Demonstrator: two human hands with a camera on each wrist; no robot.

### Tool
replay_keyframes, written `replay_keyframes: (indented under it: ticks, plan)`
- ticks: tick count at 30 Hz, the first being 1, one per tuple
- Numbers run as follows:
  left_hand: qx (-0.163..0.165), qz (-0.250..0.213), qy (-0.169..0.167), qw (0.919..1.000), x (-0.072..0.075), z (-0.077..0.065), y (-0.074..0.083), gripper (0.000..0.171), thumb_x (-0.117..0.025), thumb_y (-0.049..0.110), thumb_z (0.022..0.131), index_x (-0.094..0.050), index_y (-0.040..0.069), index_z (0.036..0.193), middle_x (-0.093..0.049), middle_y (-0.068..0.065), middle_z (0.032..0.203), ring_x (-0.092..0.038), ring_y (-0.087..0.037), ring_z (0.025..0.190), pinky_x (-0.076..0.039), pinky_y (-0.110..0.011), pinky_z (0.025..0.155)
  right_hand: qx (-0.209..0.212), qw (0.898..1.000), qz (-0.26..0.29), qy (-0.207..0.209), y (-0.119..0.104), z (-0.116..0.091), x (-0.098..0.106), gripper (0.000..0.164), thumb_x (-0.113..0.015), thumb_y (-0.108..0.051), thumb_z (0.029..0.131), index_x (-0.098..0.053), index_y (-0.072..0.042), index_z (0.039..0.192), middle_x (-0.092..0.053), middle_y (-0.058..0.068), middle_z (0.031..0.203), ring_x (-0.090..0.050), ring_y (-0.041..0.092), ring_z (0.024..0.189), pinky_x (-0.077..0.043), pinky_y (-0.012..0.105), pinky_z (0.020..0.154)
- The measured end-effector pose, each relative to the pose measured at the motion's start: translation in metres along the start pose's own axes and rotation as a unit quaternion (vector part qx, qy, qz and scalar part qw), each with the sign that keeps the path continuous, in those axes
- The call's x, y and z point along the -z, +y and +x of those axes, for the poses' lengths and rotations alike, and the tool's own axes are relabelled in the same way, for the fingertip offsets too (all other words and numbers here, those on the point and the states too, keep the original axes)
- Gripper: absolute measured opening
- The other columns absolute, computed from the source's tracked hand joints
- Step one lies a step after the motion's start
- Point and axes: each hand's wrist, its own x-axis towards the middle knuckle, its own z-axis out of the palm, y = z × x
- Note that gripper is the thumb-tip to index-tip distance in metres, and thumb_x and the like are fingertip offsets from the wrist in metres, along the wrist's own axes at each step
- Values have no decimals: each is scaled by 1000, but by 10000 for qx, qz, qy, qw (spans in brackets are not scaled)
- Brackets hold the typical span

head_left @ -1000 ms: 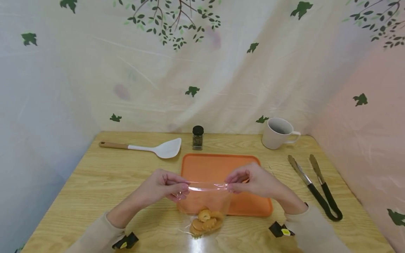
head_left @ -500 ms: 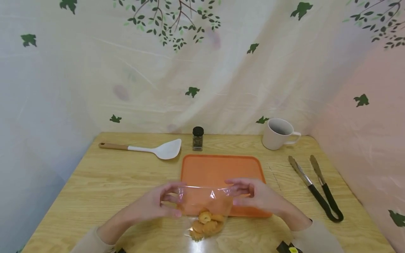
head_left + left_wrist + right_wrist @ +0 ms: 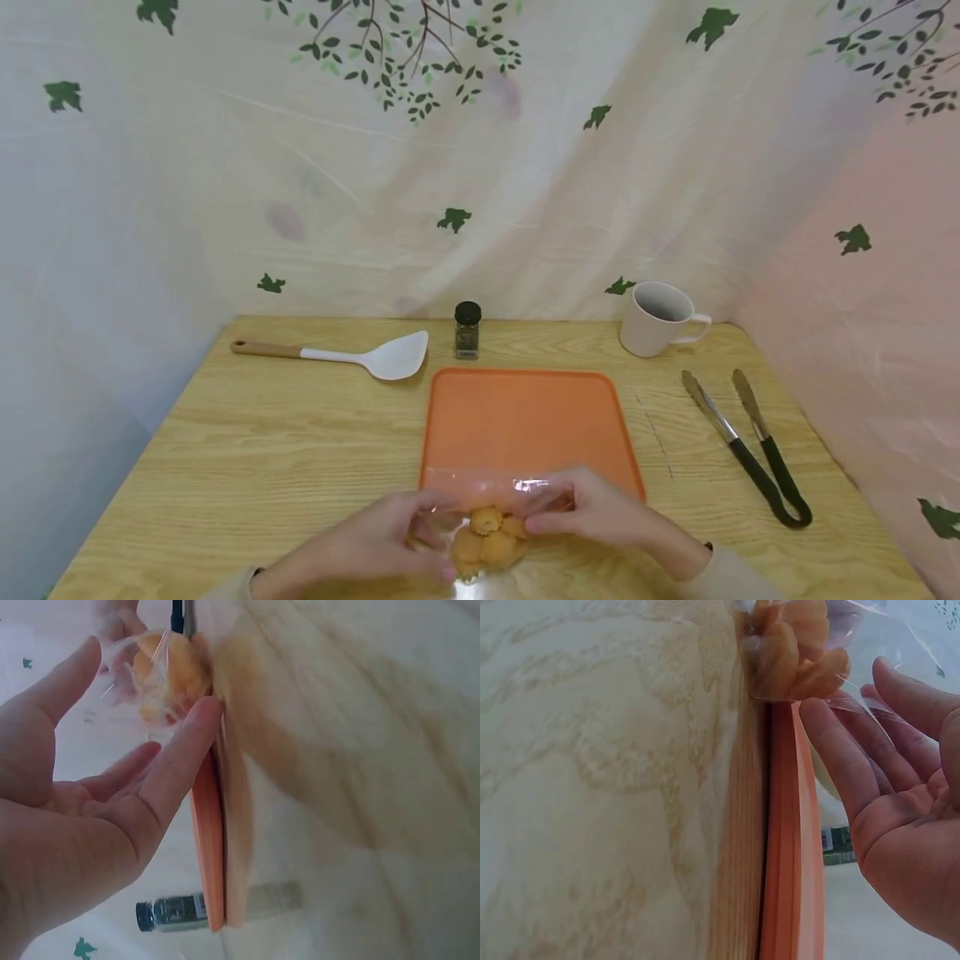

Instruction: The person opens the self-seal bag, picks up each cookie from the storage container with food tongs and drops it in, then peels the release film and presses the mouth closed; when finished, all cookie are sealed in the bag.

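Observation:
A clear plastic bag [image 3: 483, 485] stands at the front edge of the orange tray [image 3: 525, 417], with several round golden cookies [image 3: 486, 546] in its bottom. On its left side is my left hand [image 3: 382, 533]; the left wrist view shows this hand [image 3: 82, 817] with thumb and fingers spread apart, fingertips close by the bag's lower part. My right hand [image 3: 592, 510] flanks the other side. In the right wrist view, that hand [image 3: 907, 825] has extended fingers reaching to the film just under the cookies [image 3: 795, 652], its thumb apart from them.
A white spatula [image 3: 393, 357] with a wooden handle lies at the back left. Behind the tray stands a black-capped spice jar [image 3: 467, 332]. A white mug [image 3: 651, 321] is at the back right, with black-handled tongs [image 3: 757, 454] in front of it.
Both hands have let go of the bag's pinched top edge and come down toward me along its sides. The film's top has sunk lower, while the cookies stay in nearly the same place.

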Motion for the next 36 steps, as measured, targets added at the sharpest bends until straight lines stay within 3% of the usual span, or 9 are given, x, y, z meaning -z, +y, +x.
replay_keyframes:
  ticks: [7,14,18,21,26,28,31,34,36]
  plan:
    - [-100,101,199,9997,-10,8,-2,63,-82,10,86,-54,3,142,-69,-10,117,-72,-11,88,-57,-25,79,217,9997,77,21,5,9,-5,16,-71,-13,97,-75,-4,109,-75,5,105,-70,12,97,-59,33,81]
    - [-495,460,373,9970,-8,7,-5,27,-69,8,97,-65,-1,123,-75,-5,103,-69,-5,87,-57,-25,74,144,9997,74,168,1,11,-7,15,-68,-11,99,-73,0,107,-76,10,98,-69,8,84,-60,34,71]
    - [-281,-141,384,9988,-1,3,-1,21,-60,13,103,-67,0,118,-74,-6,97,-67,-9,82,-59,-29,71,-239,9976,517,386,-8,16,-9,17,-66,-10,100,-71,5,107,-75,14,98,-71,13,83,-61,42,70]
    - [39,-943,368,9949,5,-2,3,30,-50,19,109,-63,-6,120,-70,-13,112,-67,-17,94,-60,-37,79,-439,9937,801,647,-16,25,-11,19,-66,-10,100,-69,8,108,-75,15,98,-71,15,81,-60,44,69]
    - [241,-2465,185,9687,20,-11,8,53,-32,29,112,-42,-12,143,-46,-23,151,-56,-27,127,-54,-51,93,-538,9901,825,998,-29,47,-11,23,-67,-14,100,-69,7,108,-75,14,95,-70,16,76,-61,41,66]
    - [174,-2753,97,9611,27,-14,10,59,-26,34,112,-30,-11,151,-40,-21,156,-50,-27,134,-52,-54,94,-663,9870,980,1090,-35,58,-11,25,-68,-16,99,-70,7,109,-75,13,95,-70,17,76,-61,41,66]
    - [243,-2696,245,9623,35,-19,12,59,-34,31,112,-22,-7,155,-48,-22,149,-50,-28,133,-52,-57,93,-955,9796,1305,1192,-41,73,-13,29,-71,-20,97,-70,6,111,-75,11,95,-70,18,76,-61,39,67]
    - [542,-2133,763,9725,40,-21,14,58,-53,24,107,-30,-6,151,-60,-19,134,-59,-33,122,-54,-57,91,-1222,9719,1556,1275,-44,90,-17,36,-73,-22,96,-67,8,115,-74,8,93,-69,17,78,-61,37,69]
    - [752,-1881,1126,9728,44,-21,15,61,-63,21,102,-35,-7,149,-64,-17,127,-64,-34,114,-55,-55,89,-1380,9653,1759,1352,-43,101,-20,36,-73,-22,96,-67,7,116,-73,5,91,-69,16,79,-60,35,70]
